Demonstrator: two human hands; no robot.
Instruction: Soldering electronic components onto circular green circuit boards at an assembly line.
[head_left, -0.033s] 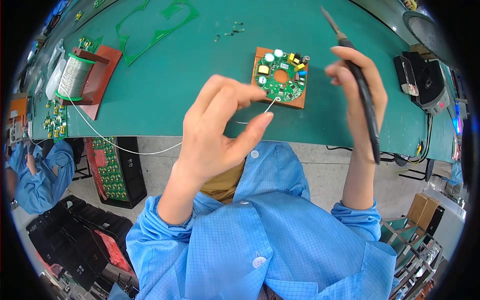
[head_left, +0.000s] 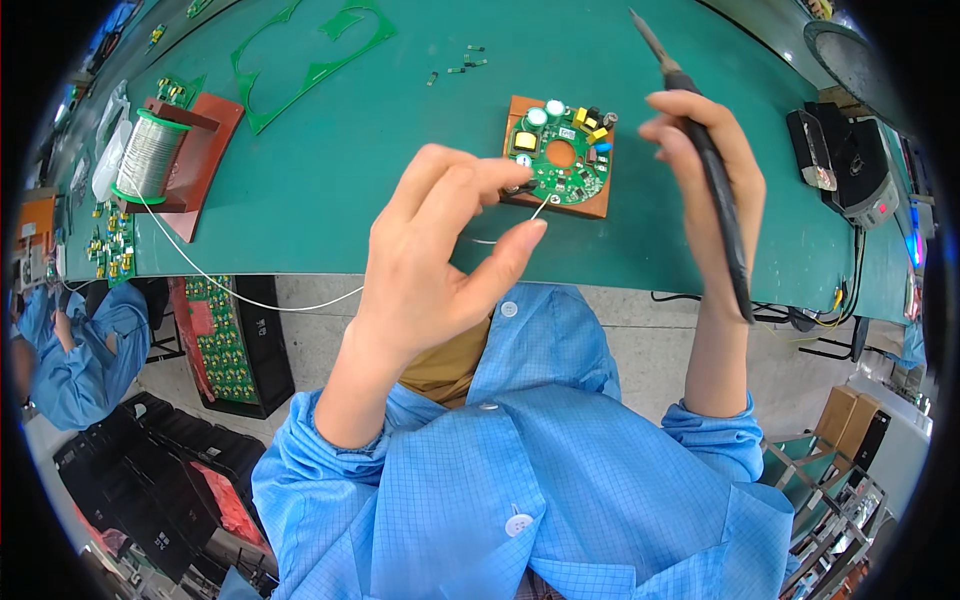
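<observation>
A round green circuit board point(head_left: 585, 178) with a hole in its middle lies on a square brown wooden block point(head_left: 591, 207). Capacitors, yellow parts and a blue part stand on its far and side areas. My left hand point(head_left: 440, 240) is at the block's near left corner, fingers curled round solder wire point(head_left: 541, 207) whose end reaches the board's near edge. A small black part point(head_left: 520, 187) shows under its index fingertip; whether I touch it, I cannot tell. My right hand point(head_left: 715, 170) grips a black soldering iron point(head_left: 716, 185), its tip pointing up and away, right of the board.
A solder spool point(head_left: 152, 155) sits on a reddish-brown stand point(head_left: 215, 140) at left. A green board frame point(head_left: 300, 90) and several tiny boards point(head_left: 466, 66) lie farther back. At right stands a black device point(head_left: 850, 180). Another person point(head_left: 85, 345) sits at far left.
My right hand and the soldering iron have shifted slightly left. The block and board have shifted slightly left, and a black part now shows by my left index finger.
</observation>
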